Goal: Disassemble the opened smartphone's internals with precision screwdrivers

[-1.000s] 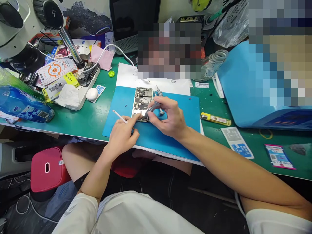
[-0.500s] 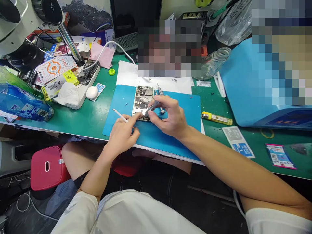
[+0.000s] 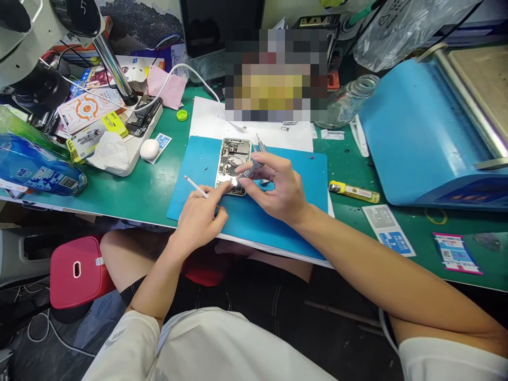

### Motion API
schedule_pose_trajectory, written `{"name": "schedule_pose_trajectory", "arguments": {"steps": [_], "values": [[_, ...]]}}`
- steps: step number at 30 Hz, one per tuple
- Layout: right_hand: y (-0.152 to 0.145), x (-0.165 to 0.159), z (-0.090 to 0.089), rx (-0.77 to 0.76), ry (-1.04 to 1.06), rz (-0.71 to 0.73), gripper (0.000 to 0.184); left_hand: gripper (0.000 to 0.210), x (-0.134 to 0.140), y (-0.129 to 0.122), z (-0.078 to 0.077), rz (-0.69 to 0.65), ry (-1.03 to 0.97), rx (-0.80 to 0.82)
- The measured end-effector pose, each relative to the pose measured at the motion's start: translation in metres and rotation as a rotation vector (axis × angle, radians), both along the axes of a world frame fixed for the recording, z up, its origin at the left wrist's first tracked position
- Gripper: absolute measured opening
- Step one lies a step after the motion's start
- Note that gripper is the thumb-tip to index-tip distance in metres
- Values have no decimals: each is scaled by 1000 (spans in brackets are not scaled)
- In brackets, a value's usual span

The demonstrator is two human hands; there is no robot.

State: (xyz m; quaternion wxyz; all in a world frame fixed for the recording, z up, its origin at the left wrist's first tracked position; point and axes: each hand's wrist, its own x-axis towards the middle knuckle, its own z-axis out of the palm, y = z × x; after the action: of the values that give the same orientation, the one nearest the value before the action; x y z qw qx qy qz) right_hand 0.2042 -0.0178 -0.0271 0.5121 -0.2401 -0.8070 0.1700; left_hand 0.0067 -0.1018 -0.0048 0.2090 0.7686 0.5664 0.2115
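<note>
An opened smartphone [image 3: 230, 151] lies upright to me on the blue mat [image 3: 293, 222], its inner parts bare. Over its lower end, my right hand [image 3: 281, 185] grips a grey screwdriver [image 3: 251, 170] between thumb and fingers, tilted toward the phone. A bright glare hides where the tip meets it. My left hand [image 3: 200, 217] stretches its index finger onto the phone's lower left edge, while a thin white stick [image 3: 194, 184] is tucked between its fingers. A second screwdriver [image 3: 260, 143] rests on the mat, partly behind my right hand.
Tiny screws [image 3: 205, 168] lie left of the phone. A yellow cutter knife [image 3: 354, 191] and a blue machine [image 3: 400, 148] stand to the right. At left are a microscope [image 3: 39, 63], a blue bottle pack [image 3: 39, 166] and a white earbud case [image 3: 150, 150]. A glass jar [image 3: 351, 100] lies behind.
My right hand's fingers have shifted slightly on the screwdriver, with one finger now reaching further left. My left hand and the phone stay in place.
</note>
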Motion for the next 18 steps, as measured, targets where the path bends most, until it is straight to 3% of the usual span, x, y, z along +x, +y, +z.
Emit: {"name": "schedule_pose_trajectory", "arguments": {"steps": [18], "values": [[0,0,1,-27,60,-36,48,59,0,0,-1,-4,-12,-13]]}}
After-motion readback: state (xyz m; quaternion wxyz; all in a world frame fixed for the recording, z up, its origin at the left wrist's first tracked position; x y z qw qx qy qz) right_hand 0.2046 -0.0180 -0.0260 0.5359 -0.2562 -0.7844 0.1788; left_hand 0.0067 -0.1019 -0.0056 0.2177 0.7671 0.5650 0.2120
